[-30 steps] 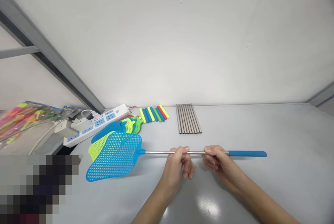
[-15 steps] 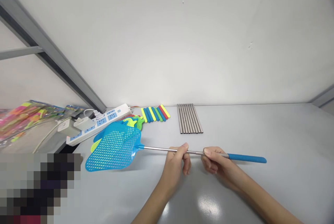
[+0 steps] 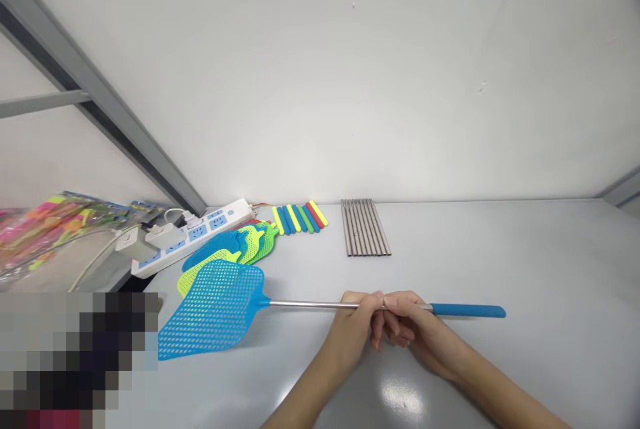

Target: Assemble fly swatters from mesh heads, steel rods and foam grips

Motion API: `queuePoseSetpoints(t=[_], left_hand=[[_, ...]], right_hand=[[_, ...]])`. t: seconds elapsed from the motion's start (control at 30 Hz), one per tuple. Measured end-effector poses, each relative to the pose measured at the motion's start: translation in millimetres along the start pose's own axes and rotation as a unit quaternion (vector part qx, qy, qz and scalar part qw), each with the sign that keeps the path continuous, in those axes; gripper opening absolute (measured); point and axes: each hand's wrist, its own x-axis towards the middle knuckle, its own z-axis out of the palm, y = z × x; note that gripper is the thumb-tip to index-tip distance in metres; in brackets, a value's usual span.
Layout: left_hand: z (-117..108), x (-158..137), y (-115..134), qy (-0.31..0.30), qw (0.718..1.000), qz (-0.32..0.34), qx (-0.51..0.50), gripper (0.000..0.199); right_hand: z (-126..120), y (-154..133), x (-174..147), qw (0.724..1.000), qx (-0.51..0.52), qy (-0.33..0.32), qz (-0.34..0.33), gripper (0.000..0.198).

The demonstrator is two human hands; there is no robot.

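Both hands hold a blue fly swatter (image 3: 215, 306) sideways above the table. Its perforated paddle points left, and its blue grip (image 3: 469, 310) points right. My left hand (image 3: 354, 322) pinches the thin metal rod (image 3: 306, 304) near its middle, thumb on top. Beside it, my right hand (image 3: 411, 319) is closed around the rod just left of the blue grip. The two hands touch at the thumbs, and their curled fingers partly hide the rod between them.
Loose blue, yellow and green swatter paddles (image 3: 213, 252) lie by a white power strip (image 3: 193, 239). Several coloured grips (image 3: 300, 218) and a row of metal rods (image 3: 366, 228) rest near the wall. Plastic-wrapped colourful items (image 3: 55, 229) lie at far left.
My hands have come together along the rod, the left one sliding right. The swatter has dropped slightly toward me, its paddle tilting lower and uncovering more of the loose paddles behind.
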Motion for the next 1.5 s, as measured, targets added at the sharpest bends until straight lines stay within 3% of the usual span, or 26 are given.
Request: queuePoseSetpoints(t=[0.37,0.53,0.83,1.5], left_hand=[[-2.8,1.0,-2.5,0.018,1.000,-0.002,0.008,0.046],[-2.7,3.3,-5.1,0.041,0.998,-0.025,-0.049,0.042],[-3.1,2.6,5.7,0.039,0.997,-0.042,-0.047,0.044],[-9.4,3.7,11.9,0.040,0.996,-0.038,-0.071,0.047]], right_hand=[[-0.8,2.6,0.2,0.999,0.010,0.051,0.008,0.035],[-0.8,-0.8,-0.1,0.997,-0.003,0.079,0.003,0.035],[4.2,-10.1,-0.2,0.993,-0.023,0.115,0.023,0.035],[-2.4,-17.7,-1.6,0.990,-0.056,0.130,0.006,0.035]])
